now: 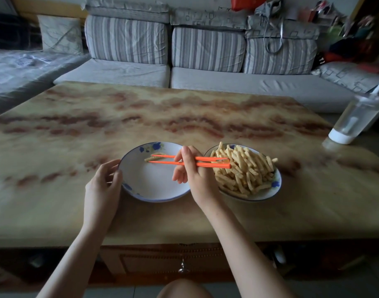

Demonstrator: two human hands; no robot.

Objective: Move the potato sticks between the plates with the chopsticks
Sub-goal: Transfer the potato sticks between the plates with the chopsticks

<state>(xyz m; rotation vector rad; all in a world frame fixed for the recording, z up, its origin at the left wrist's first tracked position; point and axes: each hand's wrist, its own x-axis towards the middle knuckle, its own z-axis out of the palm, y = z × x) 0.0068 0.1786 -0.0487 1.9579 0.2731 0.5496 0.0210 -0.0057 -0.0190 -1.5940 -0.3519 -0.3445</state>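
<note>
Sticks [244, 168] mostly fill right plate [277, 186]; right hand [190, 171] grips chopsticks [169, 159] pinching one over left plate [154, 186], left hand [104, 181] holding its rim.

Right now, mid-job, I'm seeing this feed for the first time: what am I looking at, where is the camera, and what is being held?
There is no machine here: a person works with two bare hands. The single picture comes from a camera worn on the head, looking forward and down. On the marbled table two plates stand side by side. The right plate is heaped with potato sticks; the left plate has only a stick or two. The right hand holds orange chopsticks, whose tips reach over the left plate to a single stick; I cannot tell whether it is pinched or already lying there. The left hand grips the left plate's rim. A clear bottle stands at the table's right edge, and a sofa is behind.
</note>
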